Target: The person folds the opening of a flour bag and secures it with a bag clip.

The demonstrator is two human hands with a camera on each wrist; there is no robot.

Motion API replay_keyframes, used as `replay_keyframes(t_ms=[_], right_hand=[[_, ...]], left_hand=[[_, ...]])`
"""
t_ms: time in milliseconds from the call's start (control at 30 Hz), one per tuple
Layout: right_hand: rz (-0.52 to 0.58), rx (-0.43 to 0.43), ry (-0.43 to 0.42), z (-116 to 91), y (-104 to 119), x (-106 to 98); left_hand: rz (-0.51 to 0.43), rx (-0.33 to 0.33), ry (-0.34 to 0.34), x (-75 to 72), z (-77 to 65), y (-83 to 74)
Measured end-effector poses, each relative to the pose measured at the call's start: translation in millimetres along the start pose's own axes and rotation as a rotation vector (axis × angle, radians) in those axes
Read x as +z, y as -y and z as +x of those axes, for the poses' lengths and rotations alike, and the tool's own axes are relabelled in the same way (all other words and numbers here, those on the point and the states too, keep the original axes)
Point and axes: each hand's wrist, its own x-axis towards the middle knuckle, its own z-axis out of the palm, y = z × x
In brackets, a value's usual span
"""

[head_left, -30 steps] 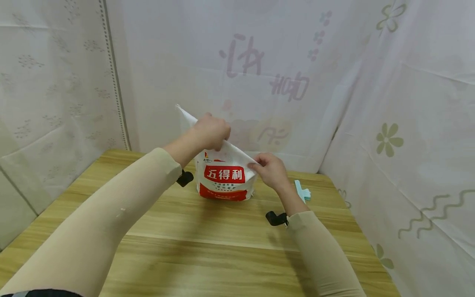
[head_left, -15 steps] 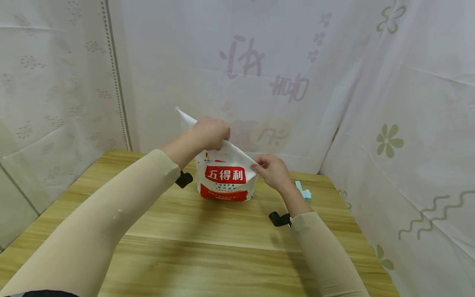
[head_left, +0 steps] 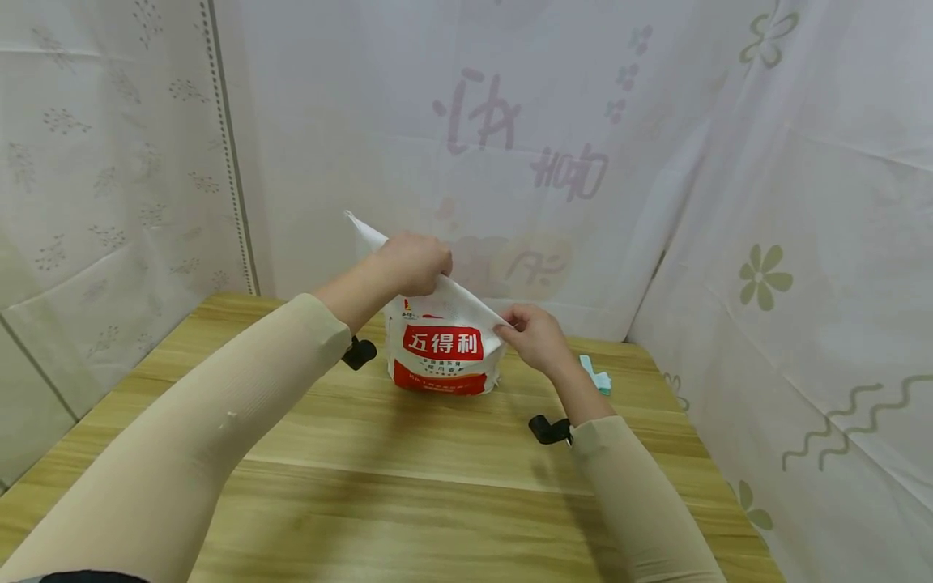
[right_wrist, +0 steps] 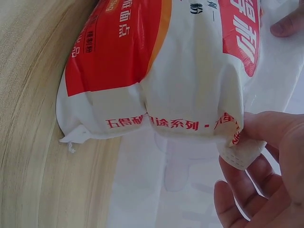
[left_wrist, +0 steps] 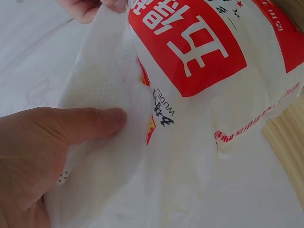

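Observation:
A white and red flour bag (head_left: 443, 343) stands upright on the table, its white top folded over into a slanting edge that rises to a pointed corner at the left. My left hand (head_left: 414, 264) grips the upper edge near its middle; in the left wrist view, the thumb (left_wrist: 102, 121) presses flat on the white fold. Lower down, at the right end of that edge, my right hand (head_left: 538, 338) pinches the corner of the bag between thumb and fingers. In the right wrist view, a perforated white flap (right_wrist: 242, 156) shows between them.
Just right of my right hand, a light-blue plastic piece (head_left: 601, 380) lies on the wooden table (head_left: 408, 502), partly hidden by the wrist. White patterned curtains (head_left: 510, 97) hang behind the table and at both sides. A black wrist camera (head_left: 548, 431) sits below the right wrist.
My right hand has shifted slightly right and down, covering more of the light-blue piece. The left hand keeps its hold, and the bag stays nearly still.

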Motion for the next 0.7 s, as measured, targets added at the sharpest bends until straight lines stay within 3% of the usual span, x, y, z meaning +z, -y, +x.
replay_keyframes(t_ms=[500,700], right_hand=[[0.003,-0.015,0.024,6.7,-1.9,-4.1],[0.021,-0.022,0.069,7.3,-2.4,-4.8]], left_hand=[[-0.009,0.003,0.051,-2.1,1.1,-2.0],[0.027,0.013,0.03,-2.1,1.2,-3.0]])
